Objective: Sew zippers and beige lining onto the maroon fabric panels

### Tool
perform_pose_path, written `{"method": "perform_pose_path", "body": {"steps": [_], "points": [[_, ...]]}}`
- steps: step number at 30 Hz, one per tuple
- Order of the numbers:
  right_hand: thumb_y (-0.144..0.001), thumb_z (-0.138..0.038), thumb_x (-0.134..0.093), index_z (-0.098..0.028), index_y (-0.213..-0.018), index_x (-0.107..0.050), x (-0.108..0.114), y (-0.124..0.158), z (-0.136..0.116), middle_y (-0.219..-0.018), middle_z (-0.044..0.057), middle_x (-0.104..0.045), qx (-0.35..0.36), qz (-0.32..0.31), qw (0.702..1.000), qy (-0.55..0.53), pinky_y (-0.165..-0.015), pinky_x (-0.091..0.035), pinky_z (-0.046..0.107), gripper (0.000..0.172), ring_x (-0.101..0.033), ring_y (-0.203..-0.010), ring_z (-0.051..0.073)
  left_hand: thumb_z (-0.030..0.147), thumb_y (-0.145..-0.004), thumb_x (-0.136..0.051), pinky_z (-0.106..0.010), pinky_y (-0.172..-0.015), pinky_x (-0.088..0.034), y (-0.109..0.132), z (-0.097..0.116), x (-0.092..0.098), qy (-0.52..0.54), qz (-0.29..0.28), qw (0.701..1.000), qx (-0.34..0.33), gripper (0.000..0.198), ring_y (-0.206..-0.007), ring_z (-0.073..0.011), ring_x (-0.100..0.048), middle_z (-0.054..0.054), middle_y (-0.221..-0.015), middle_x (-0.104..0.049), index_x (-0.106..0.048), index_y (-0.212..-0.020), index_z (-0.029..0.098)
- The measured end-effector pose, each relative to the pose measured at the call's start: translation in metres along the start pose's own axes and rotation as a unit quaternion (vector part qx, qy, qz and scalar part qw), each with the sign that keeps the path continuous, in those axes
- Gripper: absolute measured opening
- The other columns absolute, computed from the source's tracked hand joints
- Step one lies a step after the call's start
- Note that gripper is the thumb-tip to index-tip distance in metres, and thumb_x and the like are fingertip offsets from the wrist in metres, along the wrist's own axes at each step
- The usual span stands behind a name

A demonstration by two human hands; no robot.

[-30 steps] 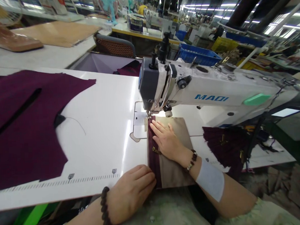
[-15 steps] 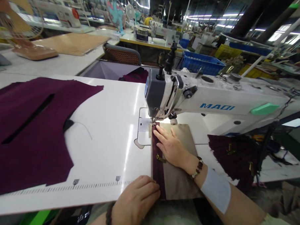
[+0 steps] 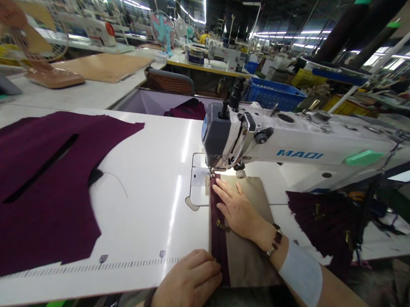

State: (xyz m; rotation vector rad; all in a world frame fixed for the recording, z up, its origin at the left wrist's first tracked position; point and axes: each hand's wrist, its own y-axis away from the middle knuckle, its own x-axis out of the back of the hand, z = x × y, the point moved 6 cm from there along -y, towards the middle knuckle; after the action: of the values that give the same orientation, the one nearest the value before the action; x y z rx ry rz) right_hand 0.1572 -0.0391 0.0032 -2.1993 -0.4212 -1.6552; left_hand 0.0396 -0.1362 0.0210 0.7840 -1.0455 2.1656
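Note:
A maroon zipper strip (image 3: 220,252) with a brass pull (image 3: 221,225) lies along the left edge of a beige fabric piece (image 3: 250,260). Its far end sits under the presser foot of a white sewing machine (image 3: 279,136). My right hand (image 3: 239,211) rests flat on both layers just in front of the needle, fingers stretched out and a little spread. Down at the table's front edge, my left hand (image 3: 193,278) has its fingers curled together on the near end of the zipper strip. Its fingertips are partly hidden.
On the left lies a large maroon fabric piece (image 3: 50,178) with a black slit. More maroon strips with brass pulls (image 3: 320,221) lie under the machine arm. A printed ruler (image 3: 135,264) runs along the front edge. Behind stand a blue crate (image 3: 273,94) and an orange fan (image 3: 52,78).
The camera view has tilted slightly, so everything sits a little lower in the picture. Both hands keep nearly the same places on the fabric.

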Motion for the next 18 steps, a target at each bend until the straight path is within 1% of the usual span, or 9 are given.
{"method": "perform_pose_path", "body": {"steps": [7, 9, 10, 12, 13, 14, 16, 17, 18], "points": [[-0.088, -0.017, -0.033, -0.014, -0.134, -0.033, 0.0, -0.001, -0.001, -0.142, 0.008, -0.026, -0.001, -0.012, 1.0, 0.012, -0.106, -0.016, 0.052, 0.046, -0.02, -0.132, 0.019, 0.026, -0.096, -0.017, -0.022, -0.069, -0.05, -0.002, 0.002, -0.01, -0.014, 0.001, 1.0, 0.009, 0.045, -0.075, -0.0147, -0.056, -0.007, -0.081, -0.064, -0.06, -0.087, 0.014], [-0.088, -0.017, -0.033, -0.014, -0.134, -0.033, 0.0, -0.001, -0.002, -0.142, 0.008, -0.027, -0.002, -0.014, 1.0, 0.012, -0.106, -0.017, 0.052, 0.047, -0.021, -0.132, 0.019, 0.027, -0.096, -0.015, -0.021, -0.068, -0.049, -0.005, 0.004, -0.007, -0.025, -0.008, 1.0, 0.001, 0.048, -0.073, -0.014, -0.057, -0.006, -0.078, -0.064, -0.06, -0.084, 0.015], [-0.087, -0.017, -0.033, -0.014, -0.134, -0.034, 0.0, -0.001, -0.002, -0.142, 0.008, -0.027, -0.002, -0.013, 1.0, 0.012, -0.106, -0.017, 0.052, 0.046, -0.021, -0.132, 0.019, 0.029, -0.096, -0.015, -0.021, -0.07, -0.049, -0.004, 0.001, 0.0, -0.039, -0.014, 0.999, -0.002, 0.048, -0.073, -0.0137, -0.057, -0.005, -0.078, -0.064, -0.06, -0.083, 0.016], [-0.087, -0.017, -0.033, -0.015, -0.133, -0.035, -0.001, -0.001, -0.001, -0.141, 0.009, -0.029, 0.0, -0.01, 1.0, 0.013, -0.105, -0.019, 0.052, 0.046, -0.022, -0.131, 0.02, 0.031, -0.097, -0.022, -0.023, -0.075, -0.05, 0.001, -0.014, 0.028, -0.108, -0.02, 0.994, 0.01, 0.042, -0.078, -0.0142, -0.059, -0.005, -0.082, -0.065, -0.061, -0.087, 0.017], [-0.087, -0.016, -0.033, -0.015, -0.133, -0.036, -0.002, -0.001, -0.001, -0.141, 0.009, -0.03, 0.001, -0.005, 1.0, 0.015, -0.105, -0.02, 0.052, 0.046, -0.023, -0.131, 0.02, 0.033, -0.096, -0.027, -0.026, -0.079, -0.049, 0.008, -0.027, 0.048, -0.158, -0.027, 0.987, 0.031, 0.037, -0.084, -0.0156, -0.059, -0.005, -0.088, -0.065, -0.061, -0.092, 0.017], [-0.087, -0.016, -0.033, -0.015, -0.133, -0.036, -0.004, 0.0, 0.0, -0.14, 0.009, -0.03, 0.003, 0.0, 1.0, 0.017, -0.105, -0.021, 0.052, 0.046, -0.024, -0.131, 0.02, 0.034, -0.095, -0.031, -0.029, -0.082, -0.049, 0.016, -0.042, 0.076, -0.232, -0.001, 0.97, 0.071, 0.033, -0.09, -0.0175, -0.059, -0.006, -0.095, -0.065, -0.06, -0.099, 0.018], [-0.087, -0.017, -0.033, -0.016, -0.133, -0.037, -0.008, 0.001, 0.003, -0.14, 0.009, -0.031, 0.011, 0.015, 1.0, 0.023, -0.104, -0.023, 0.053, 0.046, -0.026, -0.13, 0.02, 0.037, -0.092, -0.037, -0.036, -0.083, -0.049, 0.039, -0.078, 0.135, -0.365, 0.028, 0.911, 0.19, 0.034, -0.093, -0.0224, -0.059, -0.011, -0.104, -0.062, -0.057, -0.108, 0.015], [-0.087, -0.018, -0.033, -0.017, -0.133, -0.037, -0.011, 0.001, 0.004, -0.14, 0.009, -0.031, 0.016, 0.022, 0.999, 0.025, -0.103, -0.024, 0.053, 0.046, -0.027, -0.13, 0.021, 0.038, -0.09, -0.042, -0.039, -0.084, -0.048, 0.052, -0.096, 0.161, -0.419, 0.019, 0.869, 0.262, 0.034, -0.095, -0.0254, -0.058, -0.013, -0.107, -0.06, -0.058, -0.106, 0.012], [-0.087, -0.019, -0.033, -0.017, -0.133, -0.037, -0.013, 0.002, 0.006, -0.14, 0.009, -0.031, 0.022, 0.031, 0.999, 0.029, -0.103, -0.025, 0.054, 0.046, -0.028, -0.129, 0.021, 0.036, -0.088, -0.046, -0.039, -0.086, -0.046, 0.065, -0.114, 0.181, -0.452, -0.013, 0.826, 0.338, 0.035, -0.097, -0.0267, -0.056, -0.015, -0.108, -0.059, -0.057, -0.107, 0.009]]}}
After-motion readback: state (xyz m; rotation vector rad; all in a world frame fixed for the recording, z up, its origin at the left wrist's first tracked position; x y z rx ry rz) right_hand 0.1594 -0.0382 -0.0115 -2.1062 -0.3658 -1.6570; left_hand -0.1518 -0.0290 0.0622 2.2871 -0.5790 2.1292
